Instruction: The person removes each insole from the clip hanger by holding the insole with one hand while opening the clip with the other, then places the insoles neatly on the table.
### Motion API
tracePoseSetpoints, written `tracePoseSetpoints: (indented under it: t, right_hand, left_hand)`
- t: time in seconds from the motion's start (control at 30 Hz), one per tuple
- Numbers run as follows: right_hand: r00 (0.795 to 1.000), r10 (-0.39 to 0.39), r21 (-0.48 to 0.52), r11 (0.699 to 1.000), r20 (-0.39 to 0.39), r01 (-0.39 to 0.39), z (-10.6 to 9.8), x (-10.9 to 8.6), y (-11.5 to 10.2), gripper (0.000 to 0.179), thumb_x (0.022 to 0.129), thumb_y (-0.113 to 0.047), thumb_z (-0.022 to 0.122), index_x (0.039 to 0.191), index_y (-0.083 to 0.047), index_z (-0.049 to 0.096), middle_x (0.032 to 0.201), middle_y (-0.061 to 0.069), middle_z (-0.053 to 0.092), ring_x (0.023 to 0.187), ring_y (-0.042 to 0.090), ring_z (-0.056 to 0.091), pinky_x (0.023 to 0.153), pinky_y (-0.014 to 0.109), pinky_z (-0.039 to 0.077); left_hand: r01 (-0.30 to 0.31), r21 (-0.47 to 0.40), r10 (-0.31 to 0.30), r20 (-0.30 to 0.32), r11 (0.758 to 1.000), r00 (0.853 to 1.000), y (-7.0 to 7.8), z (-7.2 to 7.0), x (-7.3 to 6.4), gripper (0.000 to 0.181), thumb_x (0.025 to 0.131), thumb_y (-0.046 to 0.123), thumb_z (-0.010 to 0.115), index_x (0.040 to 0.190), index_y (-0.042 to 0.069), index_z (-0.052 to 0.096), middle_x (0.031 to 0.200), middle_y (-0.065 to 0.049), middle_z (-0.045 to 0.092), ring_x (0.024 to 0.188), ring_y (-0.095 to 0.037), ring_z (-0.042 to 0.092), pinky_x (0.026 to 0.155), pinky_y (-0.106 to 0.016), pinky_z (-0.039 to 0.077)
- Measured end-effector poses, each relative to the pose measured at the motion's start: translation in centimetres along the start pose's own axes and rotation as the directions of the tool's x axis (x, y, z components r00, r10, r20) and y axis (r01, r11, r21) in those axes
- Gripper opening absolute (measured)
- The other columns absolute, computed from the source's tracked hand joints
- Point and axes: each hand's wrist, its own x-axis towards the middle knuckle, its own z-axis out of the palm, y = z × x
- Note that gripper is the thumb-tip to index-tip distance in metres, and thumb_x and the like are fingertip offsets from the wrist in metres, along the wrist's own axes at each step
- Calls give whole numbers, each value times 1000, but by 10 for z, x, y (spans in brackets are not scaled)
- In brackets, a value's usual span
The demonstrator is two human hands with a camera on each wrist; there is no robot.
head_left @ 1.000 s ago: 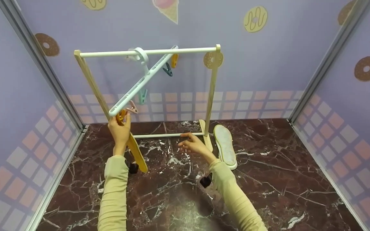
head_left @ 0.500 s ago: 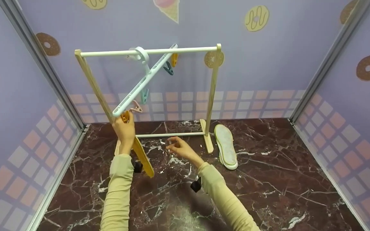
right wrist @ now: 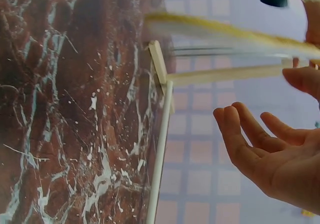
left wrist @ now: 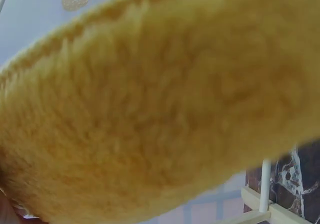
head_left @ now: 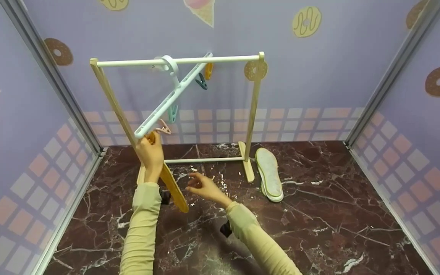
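Observation:
My left hand (head_left: 150, 156) is raised at the near end of a white hanger (head_left: 174, 93), its thumb and fingers pinching an orange clip (head_left: 151, 136). Below the clip hangs a yellow insole (head_left: 174, 187), sloping down to the right behind the hand. Its fuzzy side (left wrist: 150, 108) fills most of the left wrist view, and its edge with a pale underside shows in the right wrist view. My right hand (head_left: 206, 188) holds nothing; its fingers are loosely bent, right of the insole. The insole's upper end is hidden by the left hand.
A wooden rack with a white top bar (head_left: 220, 59) carries the hanger. Pink (head_left: 164, 126), light green (head_left: 172, 114), dark teal (head_left: 201, 81) and orange clips hang along it. A pale insole (head_left: 269, 173) lies on the marbled floor (head_left: 319, 214) beside the rack's right foot.
The right hand has moved left and down, closer to the hanging insole. The left hand has shifted slightly right, with the insole and the hanger's near end moving along.

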Motion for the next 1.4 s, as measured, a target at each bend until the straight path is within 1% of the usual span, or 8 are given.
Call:
tracePoseSetpoints:
  t: [0.1, 0.3, 0.57, 0.73, 0.93, 1.0, 1.17, 1.4]
  right_hand:
    - [1000, -21, -37, 999, 17, 21, 8, -2, 0, 55, 82, -18, 63, 128, 2, 41, 110, 22, 59, 99, 34, 60, 82, 33, 50]
    - [997, -62, -100, 993, 45, 66, 21, -4, 0, 61, 81, -22, 64, 131, 0, 37, 110, 21, 60, 99, 29, 61, 83, 27, 50]
    - [987, -162, -187, 969, 5, 160, 28, -5, 0, 48, 85, -6, 57, 130, 0, 40, 105, 20, 64, 93, 27, 64, 79, 27, 52]
    - [973, -228, -229, 949, -27, 216, 31, -5, 2, 45, 84, 0, 55, 127, 1, 44, 101, 20, 65, 87, 27, 66, 72, 19, 52]
    - [973, -231, -242, 944, 3, 225, 38, -4, 0, 51, 83, -8, 60, 129, 1, 41, 106, 17, 64, 93, 23, 65, 75, 17, 50]
    - [974, -229, -305, 927, -3, 217, 41, -3, -2, 52, 82, -9, 60, 130, 0, 41, 107, 14, 64, 92, 21, 65, 76, 18, 50]
    - [962, -253, -496, 851, -98, 173, 47, -4, -4, 51, 80, -13, 61, 127, -4, 46, 103, 7, 67, 84, 14, 67, 71, 18, 51]
    - [942, -280, -565, 814, -183, 132, 48, -8, 2, 40, 85, -15, 56, 124, -7, 52, 97, 4, 69, 76, 7, 66, 65, 18, 50]
  left_hand:
    - [27, 30, -27, 10, 999, 1000, 3, 1, 0, 23, 85, 14, 55, 75, -6, 57, 66, -18, 56, 60, -30, 52, 59, -40, 42]
    - [85, -36, -83, 50, 996, 995, 6, 4, -2, 25, 88, 15, 50, 83, -8, 60, 77, -24, 64, 68, -33, 59, 64, -41, 48]
    - [44, -29, -44, 5, 999, 999, 9, 7, -5, 29, 90, 15, 47, 71, -6, 55, 65, -20, 55, 59, -34, 50, 60, -46, 42]
    - [69, -8, -69, -4, 998, 998, 12, 8, -6, 30, 91, 14, 45, 71, -7, 53, 66, -21, 54, 61, -36, 51, 61, -47, 42]
    - [114, 33, -114, -14, 993, 993, 15, 9, -8, 30, 91, 16, 45, 72, -7, 52, 69, -25, 55, 65, -41, 53, 64, -50, 41]
    - [118, 41, -117, -21, 992, 993, 15, 9, -8, 31, 91, 16, 45, 71, -6, 52, 69, -26, 55, 65, -43, 53, 63, -51, 41]
    - [105, 46, -103, -40, 993, 994, 16, 10, -7, 31, 91, 15, 44, 70, -7, 53, 67, -27, 55, 64, -43, 54, 61, -51, 40]
    - [130, 56, -128, -35, 990, 991, 17, 10, -7, 30, 91, 16, 44, 70, -5, 52, 67, -26, 56, 65, -43, 54, 63, -51, 41]
